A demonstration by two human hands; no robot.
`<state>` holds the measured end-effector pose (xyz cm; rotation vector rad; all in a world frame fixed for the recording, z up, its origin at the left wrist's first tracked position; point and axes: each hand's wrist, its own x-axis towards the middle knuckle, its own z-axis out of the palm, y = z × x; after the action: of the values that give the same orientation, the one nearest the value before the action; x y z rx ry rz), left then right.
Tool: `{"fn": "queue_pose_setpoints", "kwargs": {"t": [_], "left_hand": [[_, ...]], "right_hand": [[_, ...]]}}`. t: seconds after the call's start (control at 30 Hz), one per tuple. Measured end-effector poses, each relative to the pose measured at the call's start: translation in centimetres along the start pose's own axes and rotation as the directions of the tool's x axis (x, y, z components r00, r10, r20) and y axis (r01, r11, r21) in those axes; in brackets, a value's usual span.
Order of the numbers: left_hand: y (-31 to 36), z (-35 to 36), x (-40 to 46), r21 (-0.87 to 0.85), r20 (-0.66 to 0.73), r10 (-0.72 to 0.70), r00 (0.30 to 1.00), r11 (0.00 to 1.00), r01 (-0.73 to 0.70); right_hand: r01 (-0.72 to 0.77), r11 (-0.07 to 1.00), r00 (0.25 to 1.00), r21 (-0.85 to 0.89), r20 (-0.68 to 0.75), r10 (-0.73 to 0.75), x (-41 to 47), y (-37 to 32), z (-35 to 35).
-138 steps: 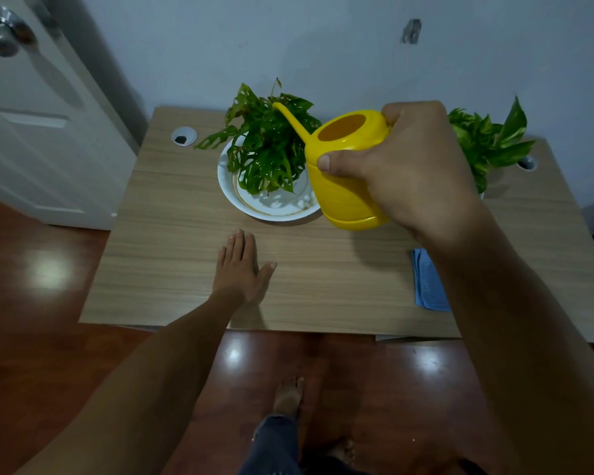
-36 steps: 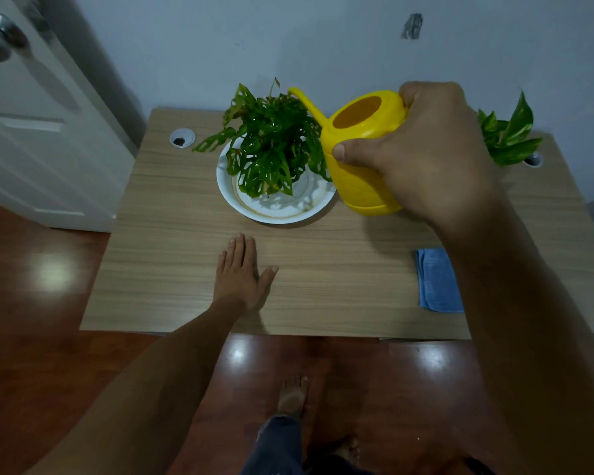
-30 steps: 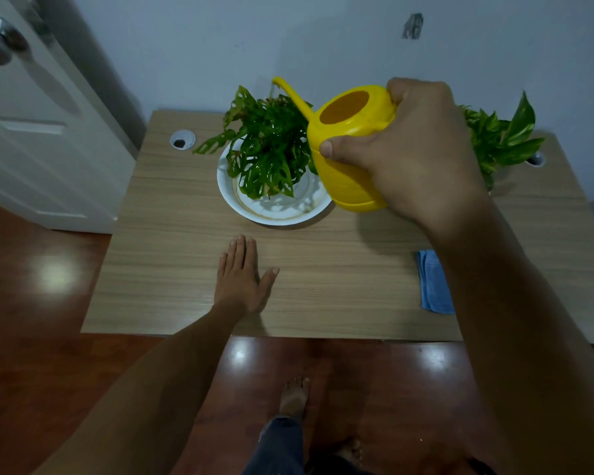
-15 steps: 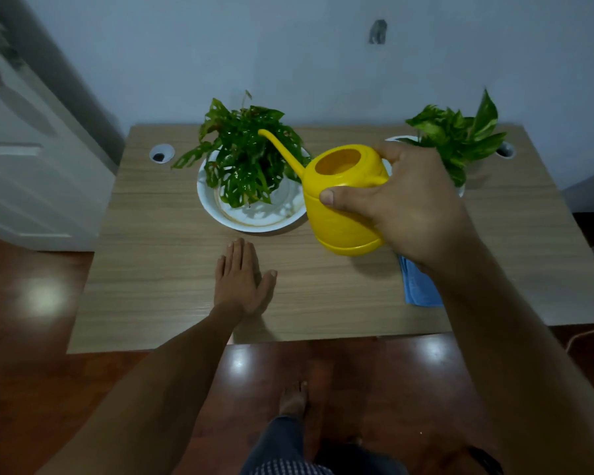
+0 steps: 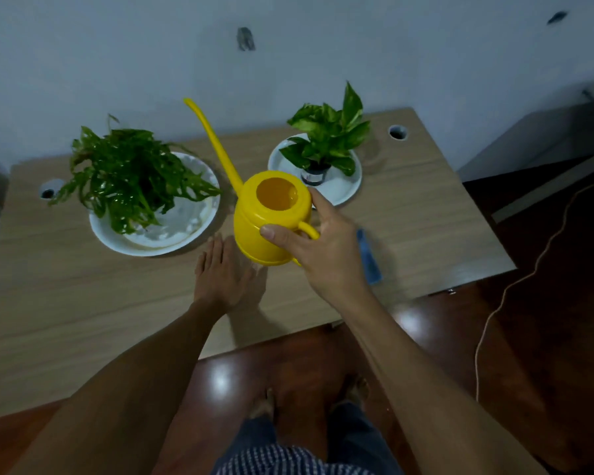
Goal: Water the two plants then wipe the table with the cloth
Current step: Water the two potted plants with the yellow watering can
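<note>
My right hand [image 5: 326, 255] grips the handle of the yellow watering can [image 5: 266, 228], held upright over the middle of the wooden table [image 5: 66, 303], its long spout pointing up and away. My left hand [image 5: 223, 275] lies flat on the table, fingers apart, just left of the can. A bushy dark green plant [image 5: 127, 180] stands in a white dish [image 5: 158, 241] at the back left. A smaller light green plant [image 5: 330, 138] in a dark pot stands on a white plate [image 5: 343, 190] at the back right. The blue cloth [image 5: 369, 258] lies mostly hidden behind my right hand.
Cable holes sit in the table's back corners, one on the left [image 5: 48, 192] and one on the right [image 5: 397, 132]. A grey wall rises directly behind the table. A thin cable [image 5: 494, 310] runs across the dark red floor on the right. My feet stand below the near edge.
The can has come back from the left plant, dropped lower and turned upright, spout up. The view has swung right and down. My left hand has stayed flat on the table.
</note>
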<state>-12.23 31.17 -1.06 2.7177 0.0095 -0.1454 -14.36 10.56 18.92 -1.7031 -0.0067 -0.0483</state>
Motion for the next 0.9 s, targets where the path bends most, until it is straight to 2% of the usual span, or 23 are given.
{"fn": "queue_pose_setpoints", "kwargs": {"t": [0.27, 0.5, 0.67, 0.9], "left_hand": [[11.2, 3.2, 1.9, 0.049, 0.058, 0.046, 0.997, 0.998, -0.049], [20.7, 7.1, 3.8, 0.020, 0.088, 0.013, 0.996, 1.000, -0.014], [25.1, 9.3, 4.9, 0.013, 0.131, 0.061, 0.989, 0.998, -0.063], [28.0, 12.7, 6.8, 0.006, 0.201, 0.154, 0.968, 0.987, -0.158]], "right_hand": [[-0.030, 1.000, 0.999, 0.000, -0.019, 0.030, 0.4, 3.2, -11.9], [-0.013, 1.000, 0.995, 0.000, -0.103, 0.013, 1.4, 6.2, -21.4], [-0.052, 0.998, 0.981, -0.039, -0.191, 0.044, 2.0, 9.2, -25.1], [-0.136, 0.988, 0.950, -0.077, -0.294, 0.108, 2.8, 14.1, -27.4]]}}
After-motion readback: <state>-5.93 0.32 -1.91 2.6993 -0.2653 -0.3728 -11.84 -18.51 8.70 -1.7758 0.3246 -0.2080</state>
